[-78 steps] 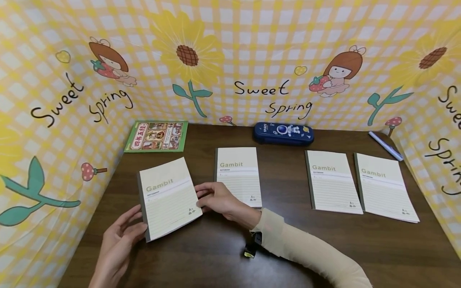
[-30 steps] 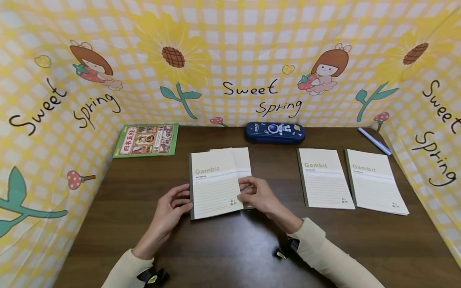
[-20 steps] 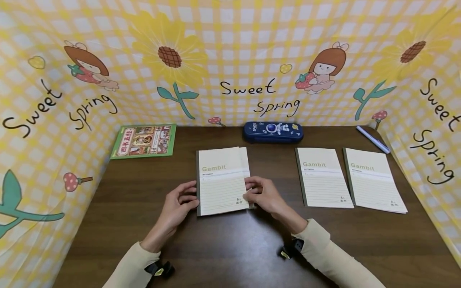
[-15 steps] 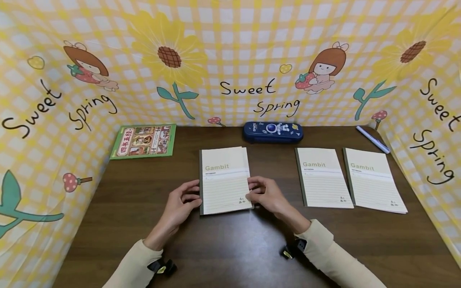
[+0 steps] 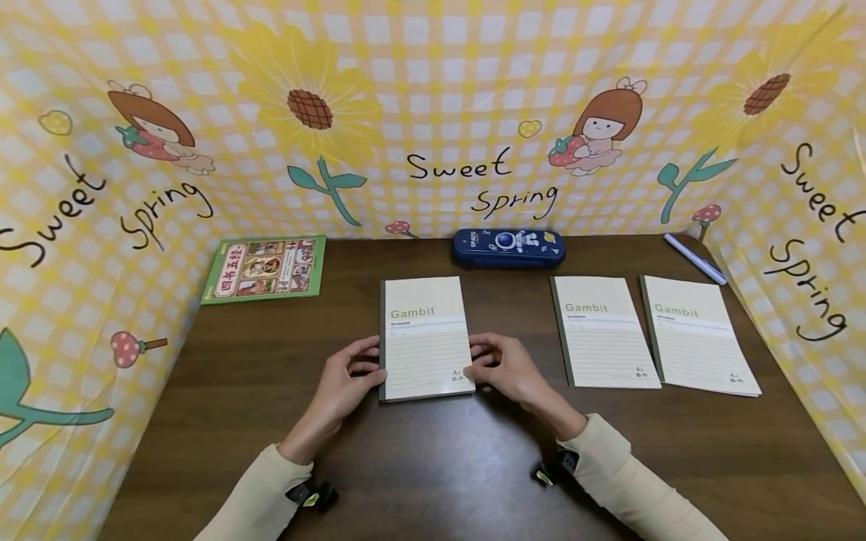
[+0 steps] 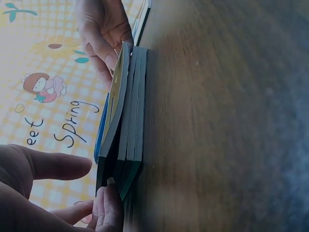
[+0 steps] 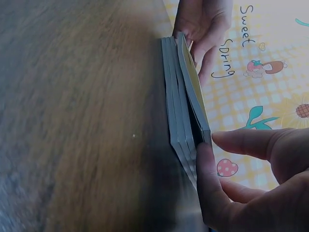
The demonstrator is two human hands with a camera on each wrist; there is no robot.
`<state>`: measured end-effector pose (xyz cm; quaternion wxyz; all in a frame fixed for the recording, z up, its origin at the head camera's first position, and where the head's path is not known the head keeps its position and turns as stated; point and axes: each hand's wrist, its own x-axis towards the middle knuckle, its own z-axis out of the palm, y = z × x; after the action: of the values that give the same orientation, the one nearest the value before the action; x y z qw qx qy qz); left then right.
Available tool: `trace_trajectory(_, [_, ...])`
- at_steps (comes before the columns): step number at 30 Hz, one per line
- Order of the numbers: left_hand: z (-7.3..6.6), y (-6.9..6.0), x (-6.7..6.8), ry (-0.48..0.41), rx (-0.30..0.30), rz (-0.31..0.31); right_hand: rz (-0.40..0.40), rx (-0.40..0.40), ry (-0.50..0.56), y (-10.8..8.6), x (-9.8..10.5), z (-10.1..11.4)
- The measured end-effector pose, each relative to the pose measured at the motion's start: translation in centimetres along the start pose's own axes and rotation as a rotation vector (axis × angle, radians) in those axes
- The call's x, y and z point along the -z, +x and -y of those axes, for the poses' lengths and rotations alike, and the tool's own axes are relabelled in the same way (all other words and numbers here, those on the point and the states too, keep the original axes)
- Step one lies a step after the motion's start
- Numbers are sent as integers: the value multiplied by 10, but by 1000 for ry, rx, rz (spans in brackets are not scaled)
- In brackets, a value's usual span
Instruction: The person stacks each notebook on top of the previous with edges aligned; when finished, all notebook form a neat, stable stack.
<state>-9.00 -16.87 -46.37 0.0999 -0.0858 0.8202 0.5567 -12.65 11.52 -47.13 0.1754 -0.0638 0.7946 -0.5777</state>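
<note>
A person's two hands steady a cream Gambit notebook (image 5: 428,338) above the worktop (image 5: 419,458), on the near side of a blue space-themed pencil case (image 5: 509,249) and a little to its left. The left hand (image 5: 346,379) pinches the dark-spined side close to its near corner, thumb above and a fingertip tucked beneath. The right hand (image 5: 510,372) pinches the opposite side, also low down, in the same fashion. Wrist views show the notebook topping a stack of similar notebooks (image 6: 134,106), its held corners raised off the pile and a narrow gap under them.

Slim and paper-bound, it is probably light enough for fingertips alone. The near edge bows between the hands, suggesting a pliant block of pages that sags if held on one side only. The spine strip looks like the stiffest place to take hold; the open side likely fans unless cover and pages are pinched together. The smooth cover may slide easily over the one below, and the corners look prone to creasing under a hard squeeze. Two matching notebooks (image 5: 605,338) (image 5: 697,342) lie nearer than the pencil case and to its right; a green-bordered picture book (image 5: 264,269) lies to its left.
</note>
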Motion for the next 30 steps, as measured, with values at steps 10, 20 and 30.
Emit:
trace_trajectory(10, [0, 1, -2, 9, 14, -7, -17, -14, -40, -1, 2, -2])
trace_trajectory(20, [-2, 0, -2, 21, 4, -7, -29, -19, -68, 1, -1, -4])
trace_trajectory(30, [-1, 1, -3, 19, 24, -9, -37, -7, -115, 2, -2, -1])
